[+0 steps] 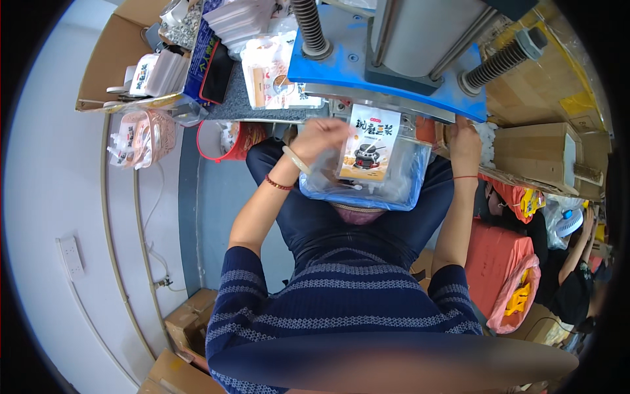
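Dark blurred shape, left hand at black-lettered pouch

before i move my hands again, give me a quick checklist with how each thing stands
1. Left hand at the white pouch: ok, it meets the left edge; how firmly it grips, cannot tell.
2. Pouch's printed side facing the camera: ok.
3. Pouch's top edge properly placed beneath the blue machine plate: cannot tell.
4. Right hand well away from the plate: not ok, it reaches up to the right end.
5. Left wrist bare: not ok, it wears a pale bangle and red beads.
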Motion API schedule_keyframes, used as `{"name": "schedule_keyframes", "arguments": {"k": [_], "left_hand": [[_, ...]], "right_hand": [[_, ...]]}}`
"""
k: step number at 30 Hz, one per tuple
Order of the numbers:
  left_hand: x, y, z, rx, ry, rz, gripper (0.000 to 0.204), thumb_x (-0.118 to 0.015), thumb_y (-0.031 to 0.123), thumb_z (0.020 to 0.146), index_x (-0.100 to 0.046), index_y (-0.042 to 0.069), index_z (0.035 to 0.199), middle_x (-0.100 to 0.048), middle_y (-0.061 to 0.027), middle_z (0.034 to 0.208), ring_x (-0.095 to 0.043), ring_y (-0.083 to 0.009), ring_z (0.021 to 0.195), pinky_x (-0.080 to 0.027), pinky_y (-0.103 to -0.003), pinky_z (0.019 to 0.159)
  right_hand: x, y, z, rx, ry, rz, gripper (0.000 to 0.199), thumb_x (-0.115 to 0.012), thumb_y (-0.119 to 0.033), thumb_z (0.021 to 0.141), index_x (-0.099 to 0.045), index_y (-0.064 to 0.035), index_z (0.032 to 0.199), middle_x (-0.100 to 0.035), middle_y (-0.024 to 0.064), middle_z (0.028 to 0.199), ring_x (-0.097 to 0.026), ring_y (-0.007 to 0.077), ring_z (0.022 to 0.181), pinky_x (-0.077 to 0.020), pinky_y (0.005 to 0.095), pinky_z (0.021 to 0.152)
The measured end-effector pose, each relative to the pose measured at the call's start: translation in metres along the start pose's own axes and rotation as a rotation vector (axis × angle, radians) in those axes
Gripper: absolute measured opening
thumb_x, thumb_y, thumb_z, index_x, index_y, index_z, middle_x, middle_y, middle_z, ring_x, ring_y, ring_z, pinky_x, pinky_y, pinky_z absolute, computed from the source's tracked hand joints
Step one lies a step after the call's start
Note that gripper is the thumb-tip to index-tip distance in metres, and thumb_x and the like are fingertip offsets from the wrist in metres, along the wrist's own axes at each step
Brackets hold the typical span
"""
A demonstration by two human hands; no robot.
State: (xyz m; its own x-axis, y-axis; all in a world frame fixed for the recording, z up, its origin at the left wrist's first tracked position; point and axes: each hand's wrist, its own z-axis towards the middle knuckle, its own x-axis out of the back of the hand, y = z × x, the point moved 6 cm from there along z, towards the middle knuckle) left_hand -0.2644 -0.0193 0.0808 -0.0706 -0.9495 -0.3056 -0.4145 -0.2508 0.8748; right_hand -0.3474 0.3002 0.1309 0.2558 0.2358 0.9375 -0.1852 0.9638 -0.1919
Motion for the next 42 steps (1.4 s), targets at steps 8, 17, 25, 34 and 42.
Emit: {"name": "schedule_keyframes", "arguments": {"k": [8,17,25,34,42], "left_hand": [[0.067,0.014,-0.038,-0.814,0.413,1.536,0.055,-0.069,0.008,0.078,-0.053,0.005,0.130,-0.054,-0.0130,0.135,-0.050,-0.0281,0.125,-0.039,-0.042,0.103],[0.068,0.030,-0.046,-0.887,0.538,1.425,0.038,-0.061,-0.009,0.070,-0.067,0.002,0.106,-0.067,-0.0113,0.114,-0.061,-0.0291,0.108,-0.048,-0.040,0.093],[0.069,0.037,-0.043,-0.924,0.541,1.391,0.029,-0.060,-0.008,0.073,-0.067,0.002,0.099,-0.067,-0.0124,0.111,-0.061,-0.0294,0.106,-0.049,-0.039,0.092],[0.008,0.045,-0.091,-0.520,0.426,0.617,0.027,-0.066,-0.007,0.076,-0.073,0.002,0.101,-0.073,-0.0097,0.093,-0.067,-0.0142,0.081,-0.051,-0.025,0.073],[-0.016,0.029,-0.075,-0.313,0.222,0.377,0.017,-0.075,0.008,0.083,-0.073,-0.001,0.097,-0.071,-0.0021,0.082,-0.056,-0.0028,0.073,-0.046,-0.019,0.063]], "right_hand": [[0.011,-0.009,-0.015,-0.075,-0.185,0.084,0.015,-0.058,-0.013,0.090,-0.061,-0.0052,0.102,-0.065,0.0205,0.092,-0.062,0.0412,0.085,-0.0487,0.0458,0.071],[-0.010,0.019,-0.012,-0.041,-0.336,0.394,0.014,-0.066,-0.011,0.084,-0.066,-0.0029,0.095,-0.069,0.0179,0.087,-0.068,0.0331,0.084,-0.0526,0.0389,0.072],[-0.020,0.032,-0.004,0.003,-0.613,0.593,0.021,-0.062,-0.002,0.089,-0.064,-0.0002,0.110,-0.068,0.0046,0.087,-0.061,0.0101,0.082,-0.0502,0.0262,0.074],[0.077,-0.071,-0.052,0.232,-0.262,0.933,0.030,-0.046,0.005,0.094,-0.063,-0.0035,0.118,-0.055,0.0101,0.108,-0.062,0.0177,0.086,-0.0534,0.0285,0.080],[0.066,-0.144,-0.092,0.075,-0.469,1.441,0.021,-0.046,-0.005,0.100,-0.060,0.0036,0.114,-0.051,0.0103,0.111,-0.062,0.0193,0.098,-0.0532,0.0331,0.088]]}}
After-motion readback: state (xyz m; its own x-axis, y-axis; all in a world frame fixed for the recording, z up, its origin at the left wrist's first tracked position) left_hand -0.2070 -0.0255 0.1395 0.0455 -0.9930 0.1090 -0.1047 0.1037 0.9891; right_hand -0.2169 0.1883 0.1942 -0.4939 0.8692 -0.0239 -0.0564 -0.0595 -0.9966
